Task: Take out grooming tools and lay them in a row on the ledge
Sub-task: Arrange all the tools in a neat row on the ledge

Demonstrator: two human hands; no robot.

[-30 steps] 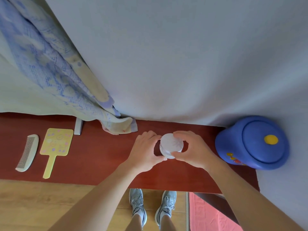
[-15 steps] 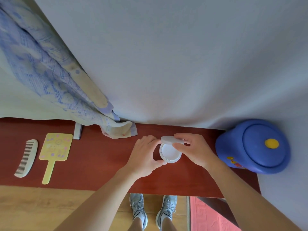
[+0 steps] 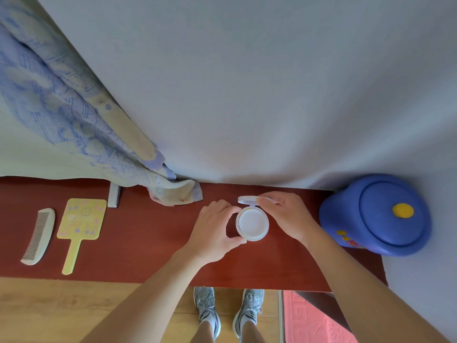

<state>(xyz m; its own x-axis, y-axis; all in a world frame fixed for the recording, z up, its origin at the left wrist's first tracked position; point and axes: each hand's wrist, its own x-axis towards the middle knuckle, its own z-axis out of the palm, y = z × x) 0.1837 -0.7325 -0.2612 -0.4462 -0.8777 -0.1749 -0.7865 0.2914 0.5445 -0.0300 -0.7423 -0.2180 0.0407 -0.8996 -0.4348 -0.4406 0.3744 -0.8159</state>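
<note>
A round white compact case (image 3: 252, 223) sits at the middle of the red-brown ledge (image 3: 148, 243), its hinged lid raised toward the wall. My left hand (image 3: 214, 231) grips the case's base from the left with thumb and fingers. My right hand (image 3: 286, 216) pinches the raised lid at its far edge. A pale comb (image 3: 39, 235) and a yellow hand mirror (image 3: 79, 226) lie side by side at the ledge's left end.
A blue lidded pot (image 3: 378, 214) with a yellow knob stands at the ledge's right end. A blue-and-cream curtain (image 3: 74, 115) hangs down onto the ledge's back left, beside a small grey bracket (image 3: 114, 198). Wooden floor, my shoes and a pink mat lie below.
The compact case was shut between both hands. My right hand has swung its lid up and back, exposing the white inside, while my left hand stays on the base.
</note>
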